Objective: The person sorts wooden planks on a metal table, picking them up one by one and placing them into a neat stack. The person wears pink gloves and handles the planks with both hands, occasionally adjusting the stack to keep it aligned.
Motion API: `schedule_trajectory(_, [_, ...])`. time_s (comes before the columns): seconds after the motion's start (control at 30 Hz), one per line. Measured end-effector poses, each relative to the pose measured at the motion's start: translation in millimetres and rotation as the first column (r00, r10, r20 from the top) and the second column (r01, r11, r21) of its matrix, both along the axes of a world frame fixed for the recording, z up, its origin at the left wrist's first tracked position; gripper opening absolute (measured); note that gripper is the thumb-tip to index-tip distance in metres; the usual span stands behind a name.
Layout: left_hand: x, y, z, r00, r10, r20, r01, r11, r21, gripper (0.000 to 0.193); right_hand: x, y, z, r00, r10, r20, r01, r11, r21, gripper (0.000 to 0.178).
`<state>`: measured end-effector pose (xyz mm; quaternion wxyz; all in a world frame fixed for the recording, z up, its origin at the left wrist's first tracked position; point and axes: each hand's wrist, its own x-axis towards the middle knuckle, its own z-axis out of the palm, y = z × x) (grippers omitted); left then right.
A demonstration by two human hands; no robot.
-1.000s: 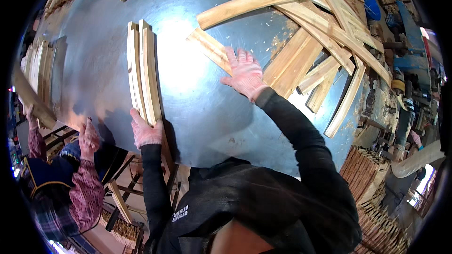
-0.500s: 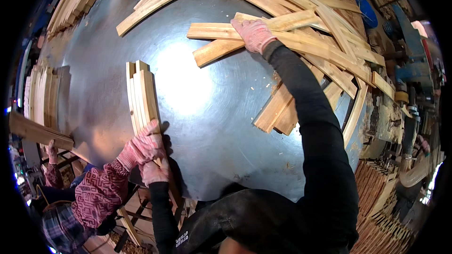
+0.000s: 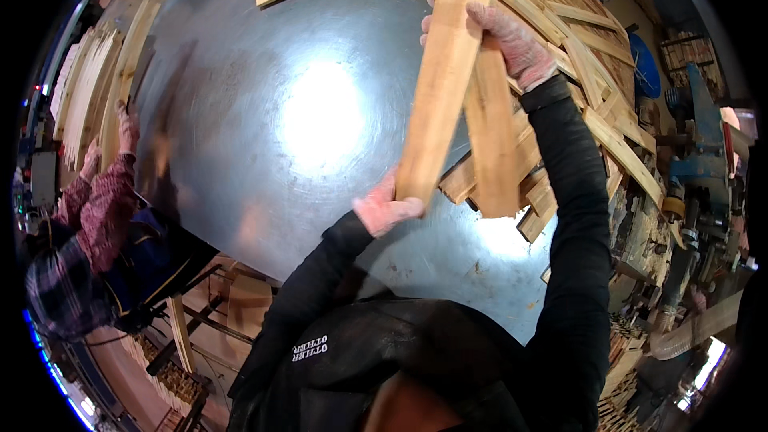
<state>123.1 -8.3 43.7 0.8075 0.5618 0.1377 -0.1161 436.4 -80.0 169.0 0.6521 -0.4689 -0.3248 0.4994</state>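
A long, flat wooden board is held up at a slant over the right part of the metal table. My left hand is closed around its near end. Farther up, my right hand grips the same board, its thumb on the upper face and some fingertips showing past the far edge. A second board slants down beneath that hand; whether the fingers hold it too is hidden. Below and to the right lie several loose boards on the table.
A large heap of wooden strips covers the far right. At the left, a co-worker's gloved hands touch a long strip beside a row of upright strips. Machinery stands along the right side.
My left hand has left the bundle of strips and moved right to the board's near end. My right hand has raised the board. The co-worker has moved the bundle to the left.
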Motion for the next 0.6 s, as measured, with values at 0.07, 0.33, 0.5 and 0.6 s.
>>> schedule_trajectory(0.07, [0,-12,2,0.992,-0.062,-0.109,0.043,0.985,-0.167,0.059,17,-16,-43,0.813,-0.214,0.541,0.304,0.949,-0.083,0.069])
schedule_trajectory(0.33, [-51,5,4,0.924,0.176,-0.340,-0.194,0.981,-0.021,0.046,-19,-199,-119,0.271,0.357,0.894,0.962,-0.123,-0.243,0.096])
schedule_trajectory(0.5, [-77,32,10,0.887,0.296,-0.354,-0.254,0.954,0.159,0.049,-45,-208,-124,0.279,0.477,0.833,0.955,-0.052,-0.290,0.089])
schedule_trajectory(0.6, [-100,45,17,0.841,0.424,-0.337,-0.373,0.904,0.208,0.043,-68,-205,-143,0.136,0.516,0.845,0.978,0.068,-0.199,0.086])
